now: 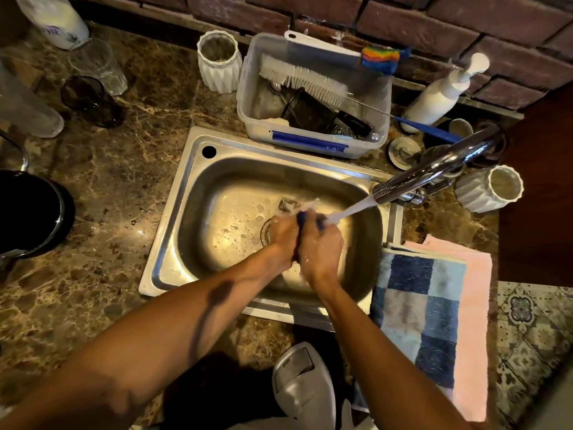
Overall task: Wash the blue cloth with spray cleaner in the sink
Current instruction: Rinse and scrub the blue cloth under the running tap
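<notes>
The blue cloth (pixel 302 219) is held over the middle of the sink (pixel 173 212), bunched between both hands. The left hand (pixel 283 235) and the right hand (pixel 321 248) are curled tightly around it, pressed together. Water from the tap (pixel 434 170) on the right is poured onto the cloth.
</notes>
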